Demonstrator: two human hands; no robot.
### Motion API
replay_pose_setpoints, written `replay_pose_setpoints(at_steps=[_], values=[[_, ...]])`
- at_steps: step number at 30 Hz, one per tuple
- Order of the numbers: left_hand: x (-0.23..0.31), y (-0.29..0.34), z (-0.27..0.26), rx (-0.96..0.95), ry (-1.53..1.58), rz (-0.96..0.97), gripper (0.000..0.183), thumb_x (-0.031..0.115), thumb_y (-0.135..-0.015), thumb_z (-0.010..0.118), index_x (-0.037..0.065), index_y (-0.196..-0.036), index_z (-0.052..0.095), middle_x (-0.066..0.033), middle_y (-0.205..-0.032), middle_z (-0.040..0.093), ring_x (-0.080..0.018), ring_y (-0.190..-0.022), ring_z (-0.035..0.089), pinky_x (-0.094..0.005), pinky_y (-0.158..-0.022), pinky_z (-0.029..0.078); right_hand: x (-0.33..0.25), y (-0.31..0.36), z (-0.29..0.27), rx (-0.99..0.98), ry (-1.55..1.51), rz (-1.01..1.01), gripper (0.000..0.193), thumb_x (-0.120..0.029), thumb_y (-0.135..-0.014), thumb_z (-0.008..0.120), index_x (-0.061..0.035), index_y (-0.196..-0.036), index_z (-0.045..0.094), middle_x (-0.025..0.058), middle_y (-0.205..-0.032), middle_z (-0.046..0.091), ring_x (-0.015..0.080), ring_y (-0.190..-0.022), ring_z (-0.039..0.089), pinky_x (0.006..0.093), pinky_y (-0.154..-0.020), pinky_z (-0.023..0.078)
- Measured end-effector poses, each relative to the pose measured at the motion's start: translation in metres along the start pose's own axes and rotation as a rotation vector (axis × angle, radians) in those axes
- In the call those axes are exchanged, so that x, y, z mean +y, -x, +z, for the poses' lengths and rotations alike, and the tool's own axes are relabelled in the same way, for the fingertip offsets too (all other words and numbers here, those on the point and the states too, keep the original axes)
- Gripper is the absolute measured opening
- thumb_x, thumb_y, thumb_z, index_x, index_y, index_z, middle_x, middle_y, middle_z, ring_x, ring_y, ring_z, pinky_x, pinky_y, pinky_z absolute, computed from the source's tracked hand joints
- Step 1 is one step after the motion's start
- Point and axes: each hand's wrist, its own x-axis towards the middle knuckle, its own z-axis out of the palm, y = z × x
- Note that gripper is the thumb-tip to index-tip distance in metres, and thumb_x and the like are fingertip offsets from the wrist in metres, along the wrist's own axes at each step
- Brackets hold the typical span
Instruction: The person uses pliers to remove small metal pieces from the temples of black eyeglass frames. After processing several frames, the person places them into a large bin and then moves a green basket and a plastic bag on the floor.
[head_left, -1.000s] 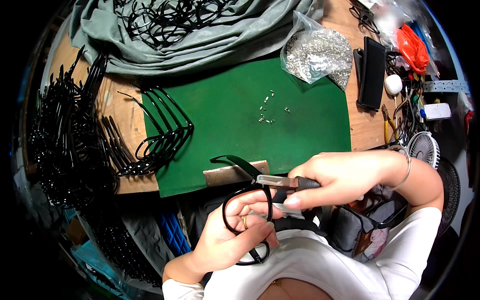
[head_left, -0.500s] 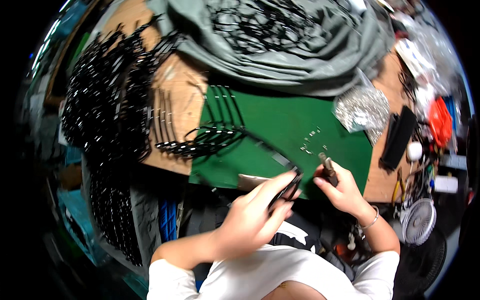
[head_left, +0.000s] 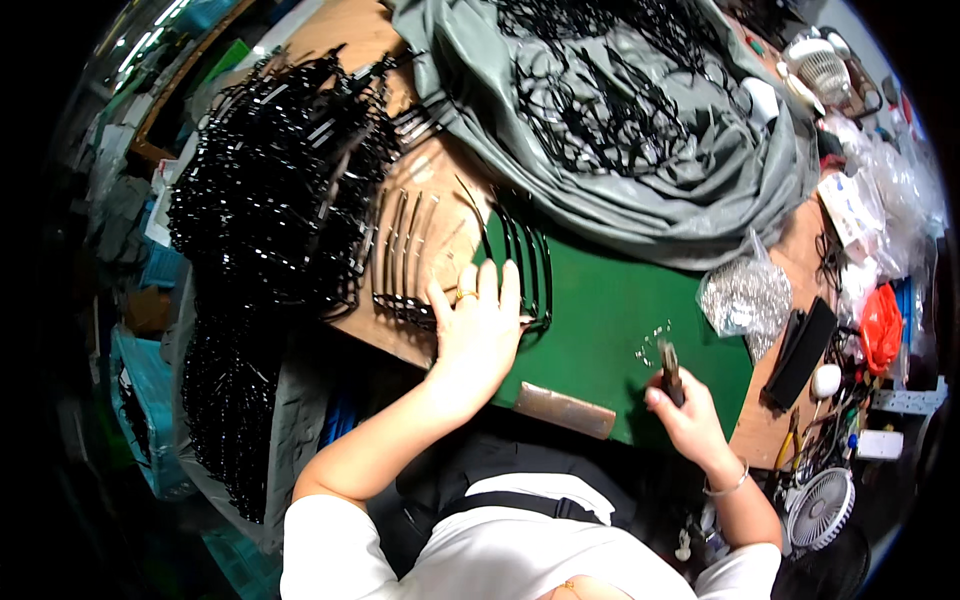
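My left hand (head_left: 478,335) reaches over a row of narrow, glossy black straps (head_left: 535,260) laid side by side at the left of the green mat (head_left: 590,290). Its fingers are stretched out and rest on the straps' looped ends; what lies beneath the palm is hidden. Closed around a small tool that looks like pliers (head_left: 671,375), my right hand (head_left: 690,415) stays at the mat's front right, with the metal jaws pointing away from me. Just beyond those jaws, several tiny silver metal pieces (head_left: 652,343) are scattered on the mat.
Large bundles of black straps (head_left: 280,200) hang over the table's left side. Grey cloth (head_left: 470,150) at the back holds more straps. A clear bag of silver pieces (head_left: 745,298), a black case (head_left: 800,350) and a white fan (head_left: 822,508) are on the right. A metal plate (head_left: 565,410) lies at the front edge.
My left hand has moved from near my body, where it held a black strap, forward and left to the row, and its fingers have spread. The right hand still holds the tool.
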Motion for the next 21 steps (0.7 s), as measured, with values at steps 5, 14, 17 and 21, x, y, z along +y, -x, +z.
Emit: replay_pose_setpoints(at_steps=[5,14,17,21], values=[[-0.010,0.007,0.003,-0.047,-0.007,-0.065,0.044,0.025,-0.066,0.062,0.000,-0.100,0.050,-0.0116,-0.087,0.050,-0.0257,-0.083,0.049,-0.0381,-0.074,0.038,-0.009,0.023,-0.014,0.126,0.267,-0.174,0.014,-0.004,-0.072,0.059,0.0015,-0.083,0.053,0.0087,-0.067,0.055,0.0138,-0.060,0.054,0.0250,-0.058,0.043],[-0.018,0.037,-0.029,-0.059,0.316,0.199,0.013,0.020,-0.069,0.058,0.007,-0.068,0.055,-0.0058,-0.071,0.052,-0.0216,-0.074,0.053,-0.0345,-0.071,0.038,-0.014,0.032,0.002,0.214,0.266,-0.159,0.012,-0.008,-0.073,0.057,0.0010,-0.079,0.051,0.0003,-0.062,0.047,0.0072,-0.058,0.042,0.0227,-0.052,0.036],[-0.003,0.034,-0.008,-0.108,0.111,0.221,0.010,0.015,-0.071,0.051,0.007,-0.070,0.058,-0.0044,-0.073,0.052,-0.0198,-0.078,0.051,-0.0395,-0.075,0.036,-0.009,0.023,0.002,0.197,0.269,-0.168,0.012,-0.008,-0.075,0.056,0.0012,-0.079,0.051,-0.0003,-0.062,0.047,0.0070,-0.057,0.041,0.0215,-0.052,0.034],[-0.003,0.040,-0.002,-0.201,0.221,0.224,0.023,0.019,-0.063,0.061,0.002,-0.077,0.057,-0.0098,-0.083,0.050,-0.0248,-0.084,0.049,-0.0476,-0.080,0.035,0.005,0.024,-0.006,0.170,0.118,-0.146,0.013,-0.011,-0.078,0.055,0.0011,-0.081,0.051,0.0003,-0.064,0.048,0.0068,-0.057,0.043,0.0208,-0.052,0.036]])
